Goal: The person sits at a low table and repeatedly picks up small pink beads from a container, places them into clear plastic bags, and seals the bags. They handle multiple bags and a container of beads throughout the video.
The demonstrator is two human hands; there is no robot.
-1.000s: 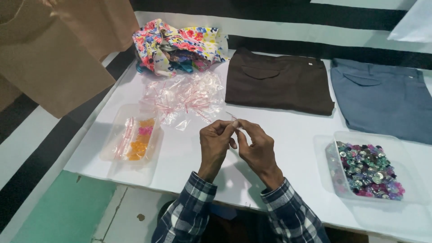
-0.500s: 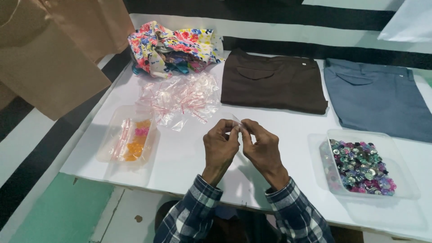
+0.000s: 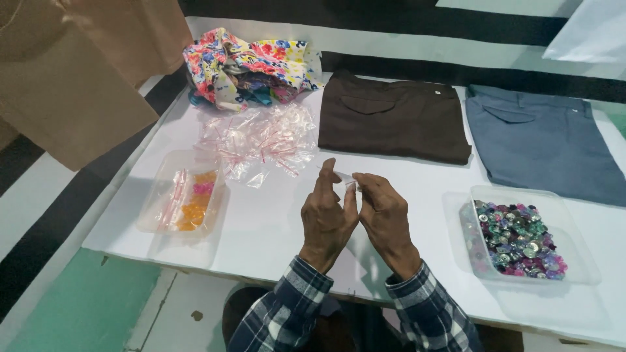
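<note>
The left hand [image 3: 328, 218] and the right hand [image 3: 385, 218] meet above the white table [image 3: 274, 228], fingertips pinched together on a small clear plastic bag [image 3: 343, 176] held between them just above the knuckles; both hands are closed on it, thumbs and forefingers at its upper edge, though whether anything sits inside the bag cannot be told.

The bag looks very light, thin and limp; it probably crumples under any squeeze and slides between dry fingers, so a hold at the stiffer sealed strip along the mouth seems the surest place, one hand on each side.

Just beyond the hands lies a loose heap of similar clear bags [image 3: 257, 140] with red strips; to the left stands a shallow clear tray [image 3: 156, 215] with orange and pink pieces in small packets; to the right, a clear tub [image 3: 567, 228] holds mixed coloured buttons or beads; farther back lie folded brown trousers [image 3: 391, 117], folded grey-blue trousers [image 3: 548, 140] and a bundle of flowered cloth [image 3: 248, 65].
</note>
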